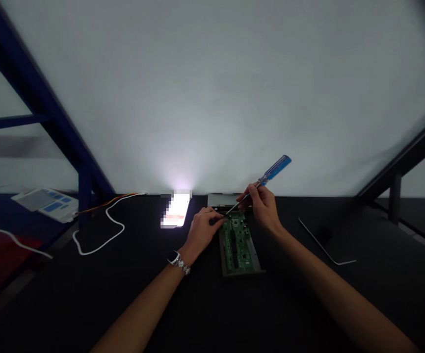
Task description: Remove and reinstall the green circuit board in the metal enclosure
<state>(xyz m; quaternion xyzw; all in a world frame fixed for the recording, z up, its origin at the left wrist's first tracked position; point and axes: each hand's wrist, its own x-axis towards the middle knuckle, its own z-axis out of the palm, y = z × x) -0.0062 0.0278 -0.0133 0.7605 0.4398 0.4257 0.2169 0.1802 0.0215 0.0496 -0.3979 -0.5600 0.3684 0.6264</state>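
A green circuit board [242,245] lies in a shallow metal tray-like casing [230,274] on the dark table. My right hand [264,206] is closed around the shaft of a screwdriver [277,168] with a blue handle. The tool is tilted, handle up to the right, its tip down at the board's far left corner. Close to that tip is my left hand [205,226], thumb and fingers bent together at the corner. Whether something small sits between those fingertips is too small to tell. A watch [178,260] is on the left wrist.
A glowing phone [177,210] lies left of the board, against the pale wall. White cable [98,251] and printed cards [50,203] are farther left. A bent metal rod [319,245] lies to the right. Blue frame posts [83,171] stand at the left.
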